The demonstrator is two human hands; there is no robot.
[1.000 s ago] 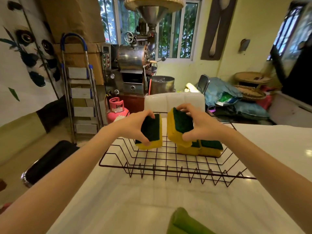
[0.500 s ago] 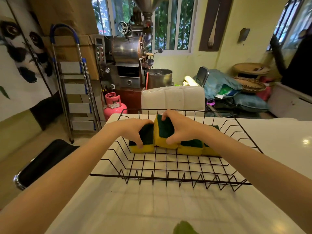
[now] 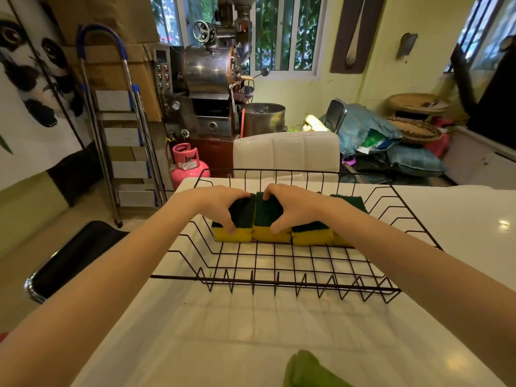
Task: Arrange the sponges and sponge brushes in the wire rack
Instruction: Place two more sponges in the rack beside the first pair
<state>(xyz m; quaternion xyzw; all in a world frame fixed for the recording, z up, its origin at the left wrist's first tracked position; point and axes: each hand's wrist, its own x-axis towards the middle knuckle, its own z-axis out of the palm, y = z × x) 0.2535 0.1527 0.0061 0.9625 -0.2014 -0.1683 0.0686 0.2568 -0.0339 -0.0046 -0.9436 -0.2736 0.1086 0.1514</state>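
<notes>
Four yellow-and-green sponges stand in a row across the middle of the frame, inside the wire rack (image 3: pixel 279 263), green scouring faces up and tilted toward the far rim, each touching its neighbour. The left hand (image 3: pixel 220 206) grips the leftmost sponge (image 3: pixel 237 227), thumb on the near face and fingers (image 3: pixel 237 194) curled over the top edge; the right hand (image 3: pixel 296 208) clasps the second sponge (image 3: pixel 269 222) the same way. The third sponge (image 3: pixel 312 234) and the fourth sponge (image 3: pixel 349 203) sit free toward the right. The row's long axis runs left to right, so each held sponge lies directly beneath its own hand. A green object (image 3: pixel 310 371), cut off at the lower edge, lies on the white tabletop (image 3: pixel 251 331) nearest the right hand and probably goes in next.
</notes>
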